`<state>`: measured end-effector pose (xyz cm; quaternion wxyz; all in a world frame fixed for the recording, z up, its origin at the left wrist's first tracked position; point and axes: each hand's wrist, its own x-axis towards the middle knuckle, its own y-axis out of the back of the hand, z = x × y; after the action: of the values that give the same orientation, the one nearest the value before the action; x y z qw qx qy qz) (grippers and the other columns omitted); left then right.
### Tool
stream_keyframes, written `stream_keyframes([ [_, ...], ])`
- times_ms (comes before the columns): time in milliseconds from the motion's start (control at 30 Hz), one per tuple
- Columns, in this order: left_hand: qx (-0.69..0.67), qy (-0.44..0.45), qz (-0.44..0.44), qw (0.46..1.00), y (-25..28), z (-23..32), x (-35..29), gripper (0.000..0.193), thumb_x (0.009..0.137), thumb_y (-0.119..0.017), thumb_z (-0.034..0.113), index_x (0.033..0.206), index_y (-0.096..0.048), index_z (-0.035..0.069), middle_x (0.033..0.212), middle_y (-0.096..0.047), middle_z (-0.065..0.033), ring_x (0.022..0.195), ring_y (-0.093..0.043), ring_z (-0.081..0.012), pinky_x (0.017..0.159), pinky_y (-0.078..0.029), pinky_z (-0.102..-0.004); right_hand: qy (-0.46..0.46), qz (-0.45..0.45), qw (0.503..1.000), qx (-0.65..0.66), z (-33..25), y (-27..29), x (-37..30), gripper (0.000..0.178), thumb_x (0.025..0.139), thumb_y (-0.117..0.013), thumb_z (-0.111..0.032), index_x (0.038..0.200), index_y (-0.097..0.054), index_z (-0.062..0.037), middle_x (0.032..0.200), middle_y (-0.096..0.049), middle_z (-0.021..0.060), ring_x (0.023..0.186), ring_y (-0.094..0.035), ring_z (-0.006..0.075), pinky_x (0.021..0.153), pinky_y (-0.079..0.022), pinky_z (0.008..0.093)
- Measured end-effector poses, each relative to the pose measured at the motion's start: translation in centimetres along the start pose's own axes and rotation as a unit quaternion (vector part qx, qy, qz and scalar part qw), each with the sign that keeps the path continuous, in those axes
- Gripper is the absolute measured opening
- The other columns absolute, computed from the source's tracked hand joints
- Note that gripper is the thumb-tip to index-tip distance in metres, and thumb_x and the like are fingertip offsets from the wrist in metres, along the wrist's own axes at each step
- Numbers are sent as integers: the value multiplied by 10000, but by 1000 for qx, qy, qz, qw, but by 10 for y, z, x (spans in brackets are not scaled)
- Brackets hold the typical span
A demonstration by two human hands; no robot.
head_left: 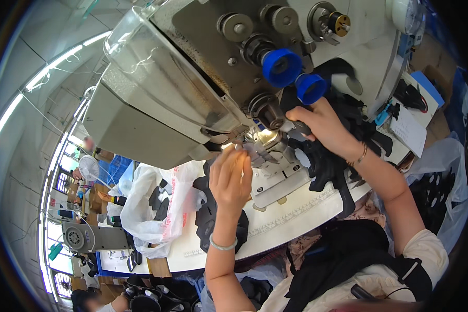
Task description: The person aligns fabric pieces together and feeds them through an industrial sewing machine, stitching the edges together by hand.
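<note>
A large sewing machine (151, 122) fills the upper middle, its needle area lit. My left hand (230, 177) is raised at the lit area, fingers bent together with the tips beside the needle. Whatever those fingertips pinch is too small to tell. My right hand (325, 127) is closed on the machine's right side, below two blue cups (282, 67). A short dark end shows at its fingers, but its kind cannot be made out. Black cut pieces (322, 161) hang in a cluster beneath my right hand. Another black piece (205, 218) lies behind my left wrist.
A ruler strip (291, 210) runs along the front of the white table (268, 236). On the left is a white plastic bag (140, 208) with black pieces. Papers (408, 130) and a black-handled tool (413, 99) lie at right. Another person (106, 304) is at the lower left.
</note>
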<state>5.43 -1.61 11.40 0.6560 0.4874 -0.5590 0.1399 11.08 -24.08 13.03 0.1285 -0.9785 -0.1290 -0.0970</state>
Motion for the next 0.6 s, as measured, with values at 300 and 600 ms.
stream_keyframes([
  [300,-509,487,-120,700,-16,77,8,246,910,-593,61,1118,-595,-70,966,-676,-76,830,-630,-120,764,-488,-241,13,80,996,-33,55,-33,-117,239,925,-609,-223,936,-580,14,751,-590,28,695,-576,62,597,-456,255],
  [600,-633,482,-182,577,-46,57,3,327,946,-546,85,1227,-514,-79,1006,-654,-127,860,-647,-154,685,-591,-281,126,-499,742,-430,3,28,-166,200,883,-587,-234,824,-520,-55,795,-563,92,623,-618,203,519,-484,341],
])
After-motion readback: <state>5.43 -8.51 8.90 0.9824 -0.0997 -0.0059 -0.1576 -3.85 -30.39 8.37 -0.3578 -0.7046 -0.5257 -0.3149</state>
